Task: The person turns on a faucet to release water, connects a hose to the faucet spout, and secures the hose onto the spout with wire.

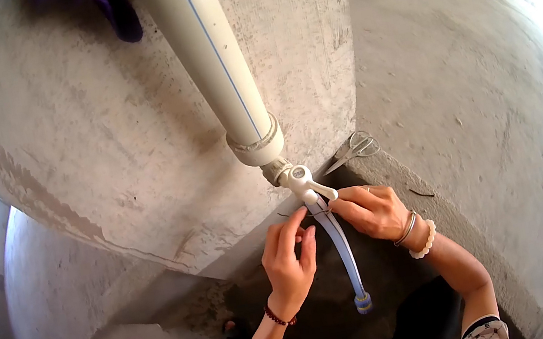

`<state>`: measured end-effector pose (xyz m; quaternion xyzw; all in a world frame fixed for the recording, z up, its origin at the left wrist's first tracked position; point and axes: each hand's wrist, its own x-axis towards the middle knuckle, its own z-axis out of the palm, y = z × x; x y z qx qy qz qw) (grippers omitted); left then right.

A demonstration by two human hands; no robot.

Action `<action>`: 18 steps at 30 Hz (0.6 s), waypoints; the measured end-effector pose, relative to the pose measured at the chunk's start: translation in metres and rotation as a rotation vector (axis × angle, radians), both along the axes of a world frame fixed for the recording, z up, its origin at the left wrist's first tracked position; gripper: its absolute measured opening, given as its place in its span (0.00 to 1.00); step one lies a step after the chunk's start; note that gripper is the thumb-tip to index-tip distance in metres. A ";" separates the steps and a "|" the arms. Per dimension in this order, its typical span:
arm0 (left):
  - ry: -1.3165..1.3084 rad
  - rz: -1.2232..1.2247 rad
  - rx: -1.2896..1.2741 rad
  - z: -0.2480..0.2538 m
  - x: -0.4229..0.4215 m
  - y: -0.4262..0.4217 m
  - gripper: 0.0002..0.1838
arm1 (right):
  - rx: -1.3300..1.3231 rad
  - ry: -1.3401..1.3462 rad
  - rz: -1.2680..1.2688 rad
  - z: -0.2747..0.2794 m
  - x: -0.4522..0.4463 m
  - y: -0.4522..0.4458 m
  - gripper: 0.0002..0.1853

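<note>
A white plastic tap (300, 180) with a lever handle sits at the lower end of a thick pale pipe. From its outlet hangs a clear bluish hose (340, 243), with a ribbed blue-yellow end piece at the bottom. A thin dark wire (321, 213) crosses the hose just under the tap. My left hand (288, 261) is at the hose's left side, thumb and fingers apart, the index fingertip against the hose by the wire. On the other side my right hand (375, 213) has its fingers closed in a pinch at the wire's right end, below the lever.
The pale pipe (210, 49) with a blue stripe slants down along a large concrete column (111, 125). Scissors (358, 147) lie on a concrete ledge to the right, with another piece of wire (422, 194) nearby. A purple cloth-like thing (112, 9) hangs at the top.
</note>
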<state>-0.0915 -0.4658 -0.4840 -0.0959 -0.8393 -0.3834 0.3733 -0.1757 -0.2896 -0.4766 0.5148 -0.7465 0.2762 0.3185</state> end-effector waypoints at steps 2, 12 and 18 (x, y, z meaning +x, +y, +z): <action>0.013 0.014 -0.019 -0.004 -0.005 0.000 0.14 | 0.009 0.020 0.012 0.002 -0.001 -0.003 0.15; 0.011 0.040 0.116 -0.024 -0.013 0.007 0.09 | -0.084 -0.049 -0.020 -0.006 0.003 -0.004 0.18; 0.040 0.030 0.126 -0.029 -0.019 0.009 0.10 | -0.158 -0.063 0.009 -0.011 0.000 -0.004 0.17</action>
